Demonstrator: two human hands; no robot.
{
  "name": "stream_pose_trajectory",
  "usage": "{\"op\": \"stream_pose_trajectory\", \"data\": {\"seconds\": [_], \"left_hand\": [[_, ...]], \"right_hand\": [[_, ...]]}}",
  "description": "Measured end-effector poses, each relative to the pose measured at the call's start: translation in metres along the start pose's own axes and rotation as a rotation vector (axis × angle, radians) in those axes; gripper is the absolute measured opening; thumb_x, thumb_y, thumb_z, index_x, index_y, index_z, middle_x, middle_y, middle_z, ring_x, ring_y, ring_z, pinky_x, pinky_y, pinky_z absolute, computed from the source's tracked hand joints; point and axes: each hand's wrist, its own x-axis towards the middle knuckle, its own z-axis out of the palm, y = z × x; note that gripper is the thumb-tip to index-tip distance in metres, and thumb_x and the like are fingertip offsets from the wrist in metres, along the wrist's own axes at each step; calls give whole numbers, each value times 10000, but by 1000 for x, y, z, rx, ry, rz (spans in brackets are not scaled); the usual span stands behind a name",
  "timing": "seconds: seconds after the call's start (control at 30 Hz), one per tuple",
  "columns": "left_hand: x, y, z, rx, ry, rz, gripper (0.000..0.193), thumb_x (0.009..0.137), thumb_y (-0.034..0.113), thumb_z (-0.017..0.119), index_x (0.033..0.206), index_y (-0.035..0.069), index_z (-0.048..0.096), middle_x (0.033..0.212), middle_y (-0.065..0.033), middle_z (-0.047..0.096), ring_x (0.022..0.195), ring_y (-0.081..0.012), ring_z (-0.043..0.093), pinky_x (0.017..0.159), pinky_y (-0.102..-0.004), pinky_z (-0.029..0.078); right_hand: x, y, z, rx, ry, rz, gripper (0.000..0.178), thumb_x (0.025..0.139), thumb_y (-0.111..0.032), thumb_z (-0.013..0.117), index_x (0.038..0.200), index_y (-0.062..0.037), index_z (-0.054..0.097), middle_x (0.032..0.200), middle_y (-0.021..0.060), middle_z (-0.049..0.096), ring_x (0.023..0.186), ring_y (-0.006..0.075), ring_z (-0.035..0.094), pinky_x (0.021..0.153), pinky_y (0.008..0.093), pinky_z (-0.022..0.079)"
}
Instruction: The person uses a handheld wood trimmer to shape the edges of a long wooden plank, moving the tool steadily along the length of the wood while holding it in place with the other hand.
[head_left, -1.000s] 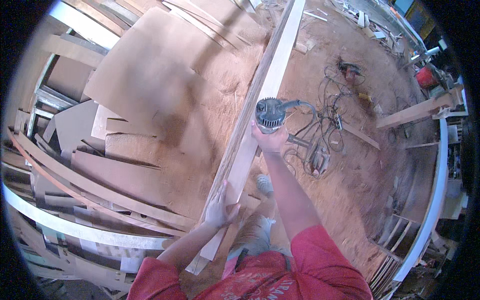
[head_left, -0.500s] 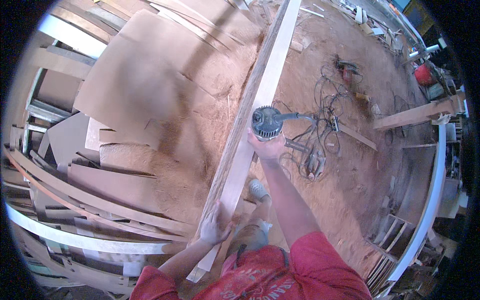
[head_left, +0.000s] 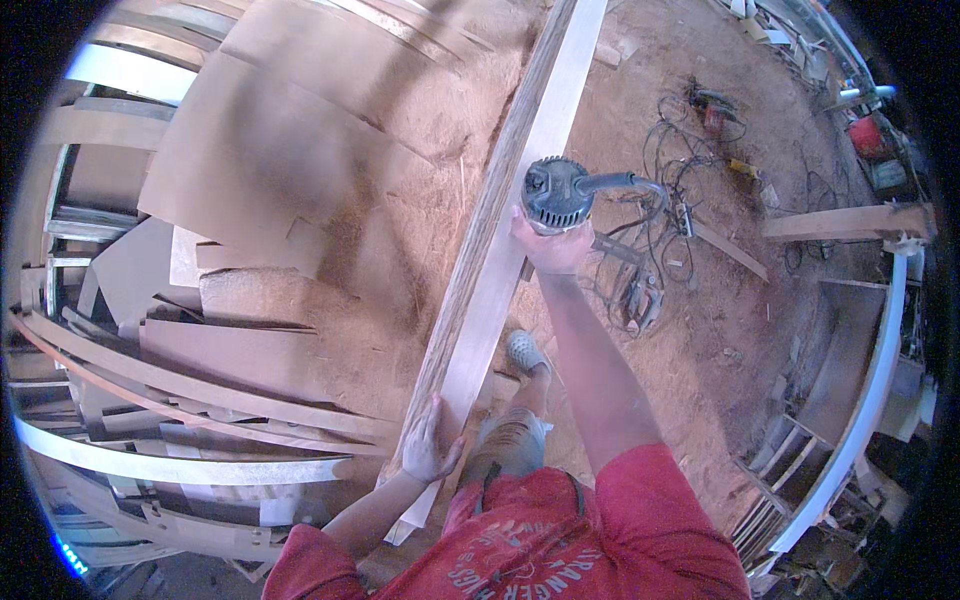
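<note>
A long pale plank [head_left: 490, 305] with a rough, brown left edge runs diagonally from near my body to the far top of the view. My right hand [head_left: 553, 247] is closed around a black corded router [head_left: 558, 192] on the plank's upper face. The router's base and most of my gripping fingers are hidden under its body. Nearer to me, my left hand [head_left: 430, 452] lies on the plank by its near end, its fingers stretched out and its thumb apart toward the right edge.
Brown sheets [head_left: 240, 165] and sawdust cover the floor to the left, with curved-looking strips [head_left: 220, 375] stacked nearer. On the right lie tangled black cables [head_left: 660, 215], another power tool [head_left: 642, 302] and a red tool [head_left: 713, 118]. A wooden beam [head_left: 845, 222] juts in from the right.
My right hand has pushed the router a little farther along the plank, away from me. The left hand stays on the near end. The whole view has shifted slightly.
</note>
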Motion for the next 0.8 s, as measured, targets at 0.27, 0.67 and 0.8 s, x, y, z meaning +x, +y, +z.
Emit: {"op": "stream_pose_trajectory", "data": {"seconds": [0.27,0.67,0.8], "left_hand": [[-2,-2,3,-15,-4,-29,1054,920,280,819,1703,-65,204,1657,-365,413,1471,-491,519,1226,-499,431],[3,2,5,43,-15,-23,1103,887,292,853,1707,-49,198,1673,-337,410,1448,-497,533,1219,-512,443],[-6,-7,10,58,-11,-25,1141,871,296,854,1716,-34,163,1689,-318,394,1458,-497,512,1233,-529,423]], "right_hand": [[32,-2,6,144,107,-43,606,719,-297,993,1195,-41,720,1048,114,798,936,274,785,858,411,620],[72,30,14,66,134,-57,581,719,-352,983,1168,-66,749,1043,86,810,945,268,794,875,408,626],[80,31,18,90,110,-40,603,719,-364,984,1185,-67,744,1053,85,810,947,267,795,885,402,628]]}}
